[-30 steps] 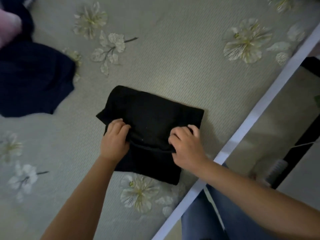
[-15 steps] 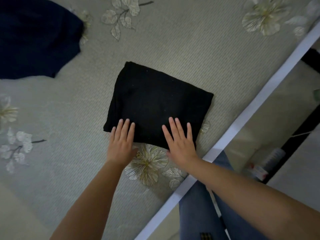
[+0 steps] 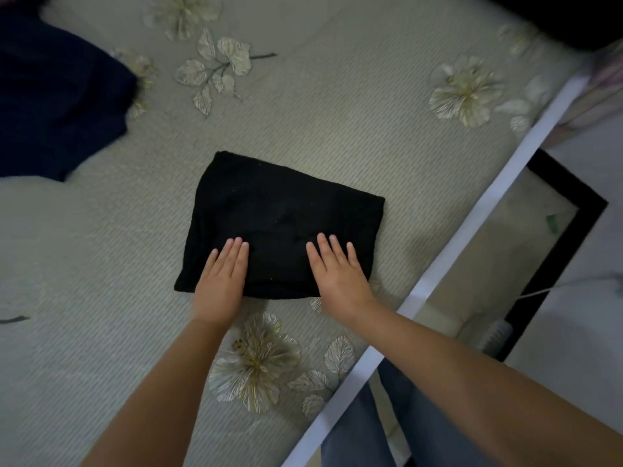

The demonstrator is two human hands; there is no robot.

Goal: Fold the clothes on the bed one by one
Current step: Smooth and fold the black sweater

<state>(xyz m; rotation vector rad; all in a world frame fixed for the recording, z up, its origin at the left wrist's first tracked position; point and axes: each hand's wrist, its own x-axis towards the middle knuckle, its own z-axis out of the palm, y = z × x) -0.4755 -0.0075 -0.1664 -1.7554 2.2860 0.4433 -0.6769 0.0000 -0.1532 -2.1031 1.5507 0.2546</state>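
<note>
Left hand and right hand press flat, fingers straight, on the folded black garment.

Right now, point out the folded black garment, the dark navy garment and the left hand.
folded black knit garment (image 3: pixel 286 203): head view, bare upper middle.
dark navy cloth garment (image 3: pixel 57 99): head view, its middle.
left hand (image 3: pixel 220 281): head view, back of hand.

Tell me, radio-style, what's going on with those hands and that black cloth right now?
Left hand and right hand open, flat on black folded garment. Garment a neat rectangle on the bed. Navy garment waits far left. Nothing in the way.
</note>
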